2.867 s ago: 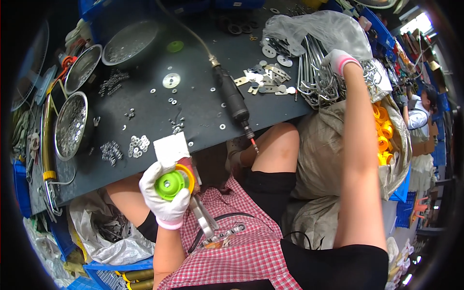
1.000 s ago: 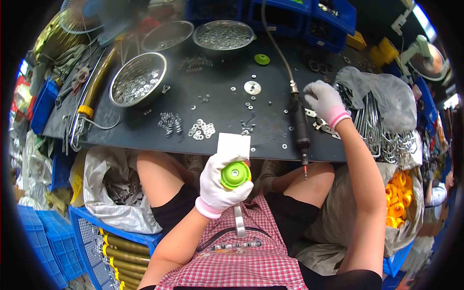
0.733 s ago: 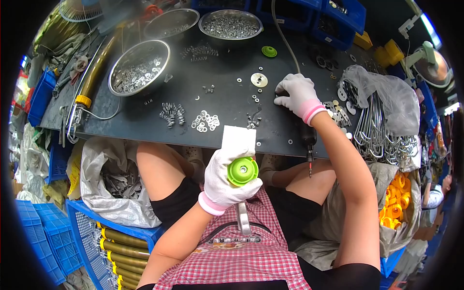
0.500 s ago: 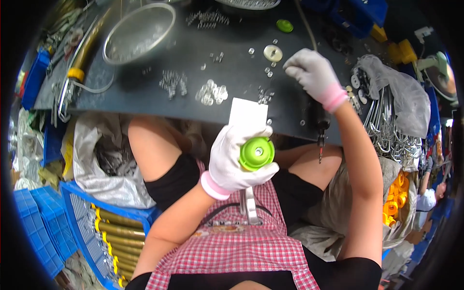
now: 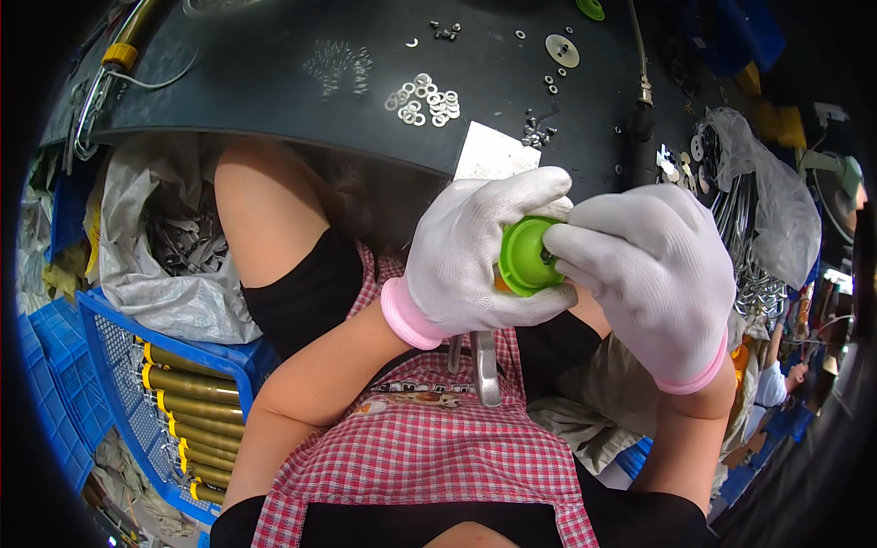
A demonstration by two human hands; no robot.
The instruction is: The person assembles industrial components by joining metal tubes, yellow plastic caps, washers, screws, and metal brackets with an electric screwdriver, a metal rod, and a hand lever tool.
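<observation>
My left hand, in a white glove with a pink cuff, is wrapped round a bright green round plastic cap. A bit of orange shows just under the cap's edge. My right hand, gloved the same way, is closed at the cap's face, its fingertips pinching a small dark metal piece at the centre. The fingers partly cover this piece, so its exact kind is unclear. Below my left hand a silver metal lever sticks out in front of the checked apron.
On the dark table lie flat washers, small springs, little bolts and a pale disc. A white card overlaps the table edge. A black power screwdriver hangs right. A blue crate holds brass-coloured tubes.
My right hand has come back from the tabletop to the green cap with a small dark piece. My left hand has shifted slightly right, tilting the cap. The view has moved too.
</observation>
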